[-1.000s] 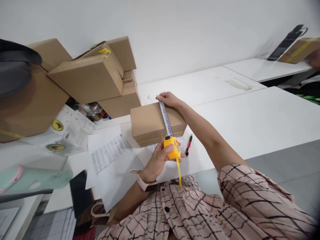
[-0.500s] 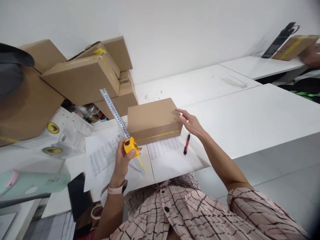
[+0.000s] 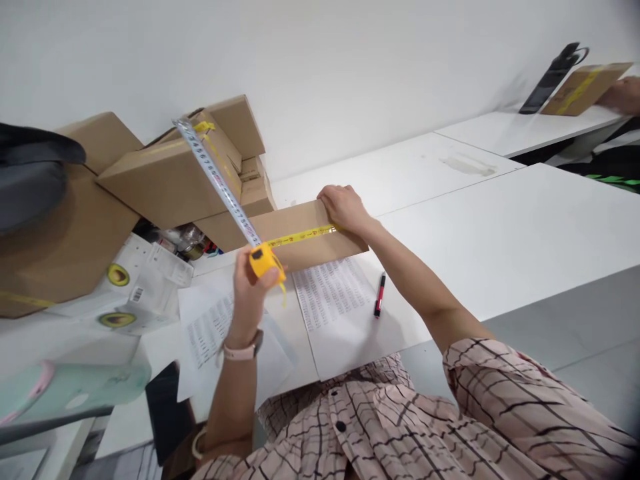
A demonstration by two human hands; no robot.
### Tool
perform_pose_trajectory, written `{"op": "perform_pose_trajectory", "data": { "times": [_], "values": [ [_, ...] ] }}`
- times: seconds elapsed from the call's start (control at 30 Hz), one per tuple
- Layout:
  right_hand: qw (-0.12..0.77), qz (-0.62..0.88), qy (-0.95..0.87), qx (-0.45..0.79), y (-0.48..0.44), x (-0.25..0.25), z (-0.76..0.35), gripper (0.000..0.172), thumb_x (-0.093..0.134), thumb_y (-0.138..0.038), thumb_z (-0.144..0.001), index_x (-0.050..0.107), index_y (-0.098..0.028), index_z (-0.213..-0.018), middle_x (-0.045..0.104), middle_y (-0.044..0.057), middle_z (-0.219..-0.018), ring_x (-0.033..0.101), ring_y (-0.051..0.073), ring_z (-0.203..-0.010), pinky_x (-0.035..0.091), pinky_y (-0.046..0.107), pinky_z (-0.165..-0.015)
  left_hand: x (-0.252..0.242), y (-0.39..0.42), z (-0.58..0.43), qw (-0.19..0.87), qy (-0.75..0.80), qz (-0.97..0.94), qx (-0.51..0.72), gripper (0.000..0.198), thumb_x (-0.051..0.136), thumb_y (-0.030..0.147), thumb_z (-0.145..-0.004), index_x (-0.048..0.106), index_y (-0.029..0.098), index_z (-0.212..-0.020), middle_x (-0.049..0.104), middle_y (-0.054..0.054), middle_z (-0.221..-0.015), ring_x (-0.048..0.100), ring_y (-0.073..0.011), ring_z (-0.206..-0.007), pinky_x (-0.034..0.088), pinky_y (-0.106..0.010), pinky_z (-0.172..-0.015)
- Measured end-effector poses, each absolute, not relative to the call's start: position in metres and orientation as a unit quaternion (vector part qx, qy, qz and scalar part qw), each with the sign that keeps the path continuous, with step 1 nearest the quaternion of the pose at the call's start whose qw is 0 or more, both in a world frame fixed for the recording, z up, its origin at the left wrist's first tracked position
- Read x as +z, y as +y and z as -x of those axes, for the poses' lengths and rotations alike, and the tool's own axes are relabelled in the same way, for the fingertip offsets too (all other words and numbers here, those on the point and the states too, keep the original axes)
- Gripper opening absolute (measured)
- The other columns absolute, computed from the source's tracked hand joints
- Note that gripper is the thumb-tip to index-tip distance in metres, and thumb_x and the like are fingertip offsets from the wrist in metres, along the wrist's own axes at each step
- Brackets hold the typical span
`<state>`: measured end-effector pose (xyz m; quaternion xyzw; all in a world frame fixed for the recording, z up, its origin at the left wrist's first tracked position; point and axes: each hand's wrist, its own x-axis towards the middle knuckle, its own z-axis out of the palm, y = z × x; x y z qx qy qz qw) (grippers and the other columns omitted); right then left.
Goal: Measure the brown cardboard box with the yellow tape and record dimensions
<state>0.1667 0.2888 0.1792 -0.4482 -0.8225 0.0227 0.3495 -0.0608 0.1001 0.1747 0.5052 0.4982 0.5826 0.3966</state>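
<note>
My left hand [image 3: 250, 287] is closed around a yellow tape measure [image 3: 267, 263], whose silver blade [image 3: 217, 180] sticks out up and to the left. Just beyond it lies a cardboard box [image 3: 310, 250], tilted so a side with a strip of yellow tape faces me. My right hand [image 3: 345, 208] grips the box at its upper right edge, fingers curled over the far side. Under and in front of the box are printed sheets [image 3: 345, 333]. A red and black pen [image 3: 380, 295] rests on the right-hand sheet.
Several cardboard boxes [image 3: 150, 180] are stacked at the left against the wall. White cartons with avocado pictures [image 3: 145, 283] stand below them, near a pale green bottle [image 3: 100, 383]. At the far right, another person's hand [image 3: 623, 93] holds a taped box [image 3: 580, 92] beside a dark bottle [image 3: 550, 80].
My right hand has moved from beside the box to gripping its far edge, and the box has tipped toward me. The tape measure has risen slightly.
</note>
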Motion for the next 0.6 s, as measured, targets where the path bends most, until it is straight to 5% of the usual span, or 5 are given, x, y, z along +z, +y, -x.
{"op": "perform_pose_trajectory", "data": {
  "times": [0.23,0.4,0.6],
  "values": [
    [0.343,0.455,-0.822,0.01,0.282,0.176,-0.157,0.049,0.027,-0.016,-0.102,0.053,-0.02,-0.143,0.076,0.011,-0.109,0.06,0.03,-0.098,0.033,0.042,-0.091,0.119,0.06,-0.001,0.621,0.425,-0.463,0.468,0.067,0.09,0.044,-0.069,0.055,0.029,-0.123,0.055,-0.009,-0.147,0.071,-0.0194,-0.09,0.063,-0.036,-0.076],
    [0.298,0.456,-0.838,-0.007,0.28,0.183,-0.158,0.058,0.032,-0.011,-0.097,0.046,-0.024,-0.151,0.073,0.01,-0.118,0.058,0.03,-0.1,0.031,0.04,-0.087,0.097,0.057,-0.007,0.65,0.413,-0.429,0.471,0.065,0.091,0.045,-0.068,0.056,0.029,-0.12,0.058,-0.009,-0.143,0.072,-0.0203,-0.091,0.063,-0.042,-0.083],
    [0.302,0.44,-0.845,-0.038,0.287,0.178,-0.158,0.054,0.034,-0.014,-0.101,0.052,-0.032,-0.148,0.07,0.008,-0.107,0.054,0.028,-0.095,0.03,0.04,-0.084,0.09,0.054,-0.005,0.661,0.416,-0.421,0.462,0.068,0.092,0.047,-0.067,0.055,0.029,-0.121,0.057,-0.01,-0.142,0.074,-0.0205,-0.092,0.063,-0.041,-0.083]
  ]
}}
